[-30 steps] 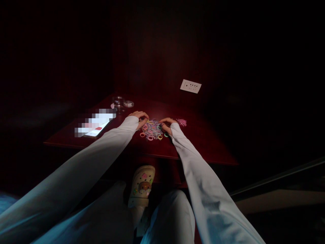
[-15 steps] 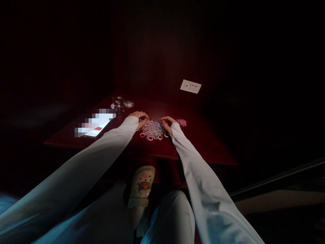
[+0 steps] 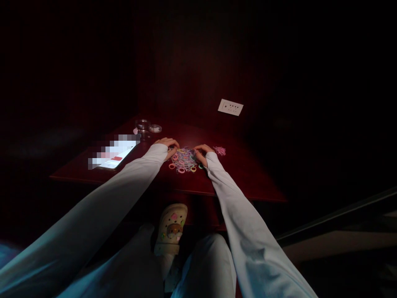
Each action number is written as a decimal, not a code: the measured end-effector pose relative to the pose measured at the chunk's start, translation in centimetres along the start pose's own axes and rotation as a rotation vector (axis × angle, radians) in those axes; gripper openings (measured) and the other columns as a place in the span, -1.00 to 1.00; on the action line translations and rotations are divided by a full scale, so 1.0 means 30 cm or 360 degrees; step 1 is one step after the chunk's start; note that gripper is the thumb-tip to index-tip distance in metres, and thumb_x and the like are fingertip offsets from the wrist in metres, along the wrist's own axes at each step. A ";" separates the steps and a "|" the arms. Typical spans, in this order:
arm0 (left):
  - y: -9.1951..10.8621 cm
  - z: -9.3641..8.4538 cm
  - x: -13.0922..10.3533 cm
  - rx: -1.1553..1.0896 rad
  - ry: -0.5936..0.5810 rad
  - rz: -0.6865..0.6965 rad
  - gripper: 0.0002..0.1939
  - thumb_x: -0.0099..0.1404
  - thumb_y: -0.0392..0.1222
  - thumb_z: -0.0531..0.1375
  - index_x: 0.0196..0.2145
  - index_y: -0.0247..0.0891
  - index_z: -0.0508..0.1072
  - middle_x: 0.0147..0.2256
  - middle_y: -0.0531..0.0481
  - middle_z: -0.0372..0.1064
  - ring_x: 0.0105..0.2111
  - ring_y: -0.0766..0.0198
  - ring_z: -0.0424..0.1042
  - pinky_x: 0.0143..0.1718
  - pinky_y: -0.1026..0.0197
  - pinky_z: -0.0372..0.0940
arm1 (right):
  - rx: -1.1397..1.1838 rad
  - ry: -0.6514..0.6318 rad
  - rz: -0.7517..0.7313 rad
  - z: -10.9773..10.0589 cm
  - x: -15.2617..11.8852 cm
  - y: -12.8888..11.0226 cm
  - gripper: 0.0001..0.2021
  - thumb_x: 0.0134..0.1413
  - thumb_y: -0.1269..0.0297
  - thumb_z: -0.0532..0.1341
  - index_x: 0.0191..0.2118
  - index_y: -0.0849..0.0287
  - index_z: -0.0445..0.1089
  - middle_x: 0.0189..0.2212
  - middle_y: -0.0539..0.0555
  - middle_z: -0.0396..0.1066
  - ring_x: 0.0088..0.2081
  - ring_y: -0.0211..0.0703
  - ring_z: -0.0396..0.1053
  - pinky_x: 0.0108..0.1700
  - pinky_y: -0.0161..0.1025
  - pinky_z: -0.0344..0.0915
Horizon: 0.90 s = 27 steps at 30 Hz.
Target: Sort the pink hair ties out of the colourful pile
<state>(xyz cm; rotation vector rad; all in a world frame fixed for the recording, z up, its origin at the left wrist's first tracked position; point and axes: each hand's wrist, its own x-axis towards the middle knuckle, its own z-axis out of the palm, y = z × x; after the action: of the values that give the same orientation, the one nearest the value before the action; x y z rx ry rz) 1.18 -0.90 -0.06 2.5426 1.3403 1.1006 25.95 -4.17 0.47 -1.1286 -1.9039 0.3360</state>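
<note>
A pile of small pastel hair ties (image 3: 185, 159), in pink, purple, yellow and green, lies on the dark red table. At its left edge rests my left hand (image 3: 168, 145), fingers bent over the hair ties and the thumb apart from them. My right hand (image 3: 204, 153) touches the pile from the right, its thumb and fingers spread; I make out nothing held between them. Beyond the right wrist sits a small separate bunch of pink hair ties (image 3: 220, 150).
A phone with a lit screen (image 3: 116, 158) lies at the table's left. Behind it stand a clear round jar (image 3: 143, 124) and a lid (image 3: 155, 128). A white socket plate (image 3: 230, 107) is on the wall. Below the table's front edge shows a cream clog (image 3: 171, 227).
The whole view has shifted slightly, so things appear a little further left. Both hands stay at the sides of the pile, with only small finger movement.
</note>
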 end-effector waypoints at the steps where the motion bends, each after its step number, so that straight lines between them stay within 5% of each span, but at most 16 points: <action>1: 0.001 -0.001 0.000 0.0007 -0.0033 0.0036 -0.79 0.29 -0.13 0.17 -0.20 -0.10 0.59 -0.19 -0.01 0.59 -0.19 0.12 0.43 -0.08 0.11 0.28 | -0.0092 0.0029 -0.0006 0.003 -0.003 -0.015 -0.81 0.24 0.16 0.22 -0.21 0.07 0.57 -0.28 0.06 0.48 -0.23 -0.12 0.36 -0.07 -0.15 0.31; 6: 0.033 -0.008 -0.004 0.0098 0.0027 0.0036 -0.74 0.35 -0.08 0.10 -0.17 -0.11 0.57 -0.12 -0.07 0.58 -0.10 0.02 0.41 -0.07 0.04 0.27 | -0.0546 0.0264 0.0292 0.073 -0.042 -0.107 -0.77 0.37 0.17 0.14 -0.05 -0.01 0.54 -0.04 0.14 0.45 0.04 0.08 0.27 0.08 0.01 0.20; 10: 0.072 -0.018 -0.020 0.0071 -0.0034 0.0084 -0.72 0.37 0.01 0.09 -0.15 -0.06 0.55 -0.09 -0.05 0.58 -0.09 -0.01 0.38 -0.06 0.01 0.27 | -0.0665 0.0367 0.0258 0.116 -0.072 -0.139 -0.71 0.45 0.13 0.02 0.02 -0.09 0.48 -0.01 0.16 0.42 0.06 0.11 0.24 0.07 0.05 0.19; 15: 0.097 -0.017 -0.034 0.0016 0.0004 0.0078 -0.66 0.40 0.06 0.02 -0.12 -0.03 0.54 -0.01 -0.04 0.56 -0.06 -0.02 0.35 0.00 -0.02 0.28 | -0.0949 0.0216 0.0576 0.088 -0.090 -0.217 -0.65 0.45 0.12 0.00 0.06 0.05 0.48 0.13 0.26 0.39 0.13 0.20 0.25 0.17 0.15 0.16; 19: 0.076 0.010 -0.031 -0.0025 -0.0021 0.0116 -0.57 0.42 0.10 -0.05 -0.07 -0.08 0.55 0.06 -0.08 0.54 -0.03 -0.05 0.35 0.05 -0.07 0.30 | -0.1133 0.0061 0.0375 0.083 -0.100 -0.290 -0.65 0.45 0.10 0.03 0.11 0.10 0.46 0.11 0.23 0.42 0.13 0.12 0.27 0.23 0.09 0.14; 27: 0.069 0.022 -0.045 0.0057 -0.0070 0.0163 -0.56 0.42 0.08 0.01 0.01 -0.12 0.56 0.14 -0.09 0.49 0.08 -0.07 0.31 0.09 -0.08 0.31 | -0.1189 0.0209 0.0273 0.108 -0.098 -0.293 -0.69 0.46 0.16 0.06 0.08 0.11 0.47 0.11 0.17 0.44 0.12 0.03 0.25 0.26 0.00 0.08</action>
<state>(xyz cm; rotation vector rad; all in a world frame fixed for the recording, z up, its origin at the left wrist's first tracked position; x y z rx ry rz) 2.54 -3.00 -0.57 2.6718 1.2440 1.0389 18.94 -10.79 2.28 -1.7496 -1.8578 -0.3934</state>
